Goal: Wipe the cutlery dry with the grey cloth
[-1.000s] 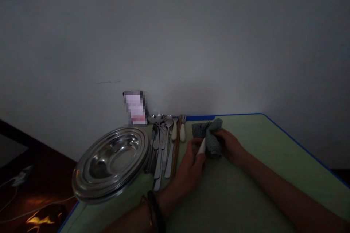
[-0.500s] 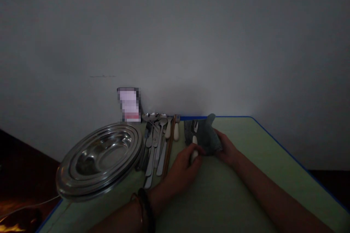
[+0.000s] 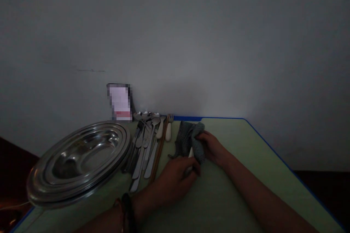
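Note:
My left hand (image 3: 179, 174) is closed round the white handle of a fork (image 3: 191, 151). The fork's metal head is hidden under a grey-green cloth (image 3: 197, 142) with a dotted texture. My right hand (image 3: 213, 147) pinches that cloth around the fork from the right side. Left of my hands lies a row of cutlery: spoons (image 3: 146, 115), a pair of brown chopsticks (image 3: 160, 145) and another white-handled fork (image 3: 168, 131).
A stack of shiny metal plates (image 3: 82, 160) stands at the table's left. A phone (image 3: 120, 102) with a blurred screen leans on the grey wall (image 3: 191, 43) behind. The green table (image 3: 246, 160) has a blue edge.
The cloth has come over the fork's head, which was bare before, and my right hand has closed in on it. The whole view has shifted, so the plates and cutlery sit further left.

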Motion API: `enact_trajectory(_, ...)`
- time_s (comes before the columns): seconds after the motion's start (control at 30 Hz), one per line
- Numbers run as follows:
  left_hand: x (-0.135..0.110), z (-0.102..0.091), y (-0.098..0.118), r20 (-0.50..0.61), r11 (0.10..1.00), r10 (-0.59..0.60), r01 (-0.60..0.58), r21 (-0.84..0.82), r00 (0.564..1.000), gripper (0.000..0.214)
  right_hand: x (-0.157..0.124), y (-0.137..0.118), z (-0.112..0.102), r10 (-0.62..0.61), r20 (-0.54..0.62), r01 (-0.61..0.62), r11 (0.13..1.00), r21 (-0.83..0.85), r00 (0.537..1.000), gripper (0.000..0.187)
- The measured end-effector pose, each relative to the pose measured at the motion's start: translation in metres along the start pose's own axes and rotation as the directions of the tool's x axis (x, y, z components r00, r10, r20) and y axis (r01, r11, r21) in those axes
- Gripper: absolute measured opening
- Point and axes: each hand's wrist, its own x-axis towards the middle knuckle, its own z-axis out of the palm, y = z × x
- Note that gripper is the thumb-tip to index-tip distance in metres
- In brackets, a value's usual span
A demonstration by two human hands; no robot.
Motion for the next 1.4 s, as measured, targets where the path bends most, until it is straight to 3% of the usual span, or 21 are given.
enact_trajectory(0.27,0.002,-0.001,0.003,-0.143,0.992,-0.057,0.04,-0.117,0.988,0.017,-0.003,-0.002,0.005,0.007,-0.035,-0.006,1.0,0.009,0.999,0.017)
enact_trajectory(0.53,-0.002,-0.005,0.009,0.009,0.991,-0.039,0.039,-0.129,0.999,0.02,0.005,0.0,0.002,-0.008,-0.221,0.036,0.992,0.125,0.975,0.009)
enact_trajectory(0.7,-0.003,-0.007,0.008,0.084,0.98,-0.075,0.089,-0.176,0.994,0.022,0.005,0.003,0.0,-0.054,-0.134,0.055,0.998,0.009,0.989,0.01)
enact_trajectory(0.93,-0.002,-0.008,0.008,0.063,0.973,-0.126,0.135,-0.189,0.99,0.019,0.009,0.004,-0.003,-0.004,-0.094,0.025,0.974,0.226,0.996,0.015)
enact_trajectory(1.07,-0.004,-0.007,0.008,0.108,0.964,-0.08,0.105,-0.246,0.991,0.019,0.007,0.002,-0.001,0.017,-0.085,0.001,0.977,0.214,0.996,0.016)
enact_trajectory(1.27,-0.002,0.0,0.006,-0.026,0.947,-0.09,0.078,-0.311,0.996,0.025,0.004,0.006,0.0,-0.153,-0.075,0.152,0.988,-0.02,0.985,0.028)
enact_trajectory(1.4,0.001,0.005,0.002,-0.123,0.962,-0.095,0.059,-0.266,0.988,0.024,0.001,0.003,0.0,-0.117,-0.023,0.116,0.993,-0.033,0.993,0.03)
